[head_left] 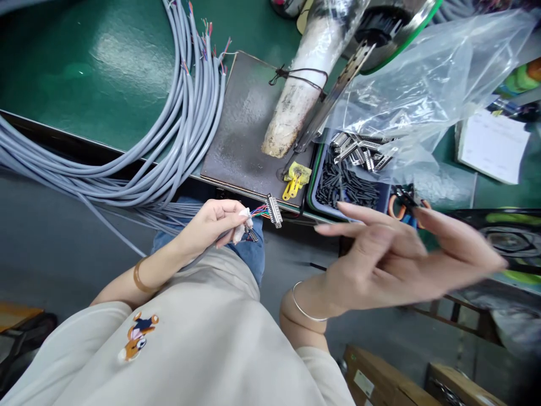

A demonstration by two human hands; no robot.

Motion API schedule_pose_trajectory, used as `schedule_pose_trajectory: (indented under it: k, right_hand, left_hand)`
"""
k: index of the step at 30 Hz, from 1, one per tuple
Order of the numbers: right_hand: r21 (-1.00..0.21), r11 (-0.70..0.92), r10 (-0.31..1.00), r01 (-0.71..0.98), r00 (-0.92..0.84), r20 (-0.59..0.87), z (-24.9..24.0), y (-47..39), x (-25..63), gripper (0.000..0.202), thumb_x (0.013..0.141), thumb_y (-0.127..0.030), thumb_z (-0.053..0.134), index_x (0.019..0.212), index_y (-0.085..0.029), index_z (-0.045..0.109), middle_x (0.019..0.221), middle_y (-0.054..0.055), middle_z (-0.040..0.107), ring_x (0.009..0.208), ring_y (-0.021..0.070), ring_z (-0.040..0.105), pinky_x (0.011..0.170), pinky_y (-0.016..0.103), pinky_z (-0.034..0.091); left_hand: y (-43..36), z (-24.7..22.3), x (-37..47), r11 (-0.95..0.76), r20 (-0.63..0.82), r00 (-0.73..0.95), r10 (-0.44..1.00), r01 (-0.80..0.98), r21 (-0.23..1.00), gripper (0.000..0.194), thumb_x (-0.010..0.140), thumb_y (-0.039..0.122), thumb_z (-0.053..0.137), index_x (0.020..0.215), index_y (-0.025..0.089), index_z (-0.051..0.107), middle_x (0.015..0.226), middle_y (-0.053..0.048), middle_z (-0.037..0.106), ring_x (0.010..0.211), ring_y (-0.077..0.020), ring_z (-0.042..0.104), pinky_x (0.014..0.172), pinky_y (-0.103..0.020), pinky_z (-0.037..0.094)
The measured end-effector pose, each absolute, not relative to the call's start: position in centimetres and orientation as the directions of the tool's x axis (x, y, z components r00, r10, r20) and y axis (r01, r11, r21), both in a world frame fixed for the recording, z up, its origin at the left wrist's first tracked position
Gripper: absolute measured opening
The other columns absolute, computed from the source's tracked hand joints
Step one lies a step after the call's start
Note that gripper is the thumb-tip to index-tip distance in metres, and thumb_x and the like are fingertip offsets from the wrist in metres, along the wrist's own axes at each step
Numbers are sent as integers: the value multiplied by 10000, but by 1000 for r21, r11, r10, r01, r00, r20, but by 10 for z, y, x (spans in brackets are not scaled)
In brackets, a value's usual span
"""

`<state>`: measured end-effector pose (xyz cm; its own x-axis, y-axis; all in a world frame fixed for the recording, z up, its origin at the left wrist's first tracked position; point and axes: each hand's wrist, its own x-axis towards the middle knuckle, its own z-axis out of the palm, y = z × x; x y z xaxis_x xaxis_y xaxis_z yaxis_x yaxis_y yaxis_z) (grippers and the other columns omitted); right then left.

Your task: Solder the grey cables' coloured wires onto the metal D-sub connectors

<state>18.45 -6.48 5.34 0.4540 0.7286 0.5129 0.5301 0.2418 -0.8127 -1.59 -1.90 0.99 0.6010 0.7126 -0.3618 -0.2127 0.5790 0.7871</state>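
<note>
My left hand (214, 223) is closed on the end of a grey cable, near the table's front edge. From its fingers stick out thin coloured wires (260, 210) running to a metal D-sub connector (274, 211). White tape or padding and a few small dark pieces show at the fingertips. My right hand (389, 262) is spread in the air to the right, somewhat blurred, with nothing visible in it. Just beyond it stands a blue tray (311, 194) of short black sleeves (344, 183) and loose metal connectors (359, 149).
A thick bundle of grey cables (186, 129) curves over the green table (84, 62). A white wrapped tube (304, 67) reaches down over a dark board (240, 124). Yellow pieces (292, 183), a clear plastic bag (406, 84), orange-handled scissors (396, 207) and a paper pad (492, 144) lie around.
</note>
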Motion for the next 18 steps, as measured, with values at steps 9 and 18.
schedule_pose_trajectory:
  k: [9, 18]
  right_hand:
    - [-723, 188, 783, 664, 344, 519, 40, -65, 181, 79, 900, -239, 750, 900, -234, 672, 693, -68, 695, 542, 116, 683, 431, 236, 490]
    - [-705, 175, 806, 688, 311, 504, 38, -66, 182, 87, 882, -213, 760, 884, -257, 686, 698, -62, 685, 523, 120, 641, 463, 270, 477]
  left_hand:
    - [-17, 10, -21, 585, -365, 588, 722, -235, 777, 453, 840, 544, 783, 782, 112, 665, 552, 21, 636, 330, -10, 389, 363, -164, 218]
    - [-21, 6, -22, 506, -331, 589, 737, -157, 848, 420, 871, 534, 743, 793, 125, 690, 568, 12, 643, 384, -38, 421, 394, -172, 305]
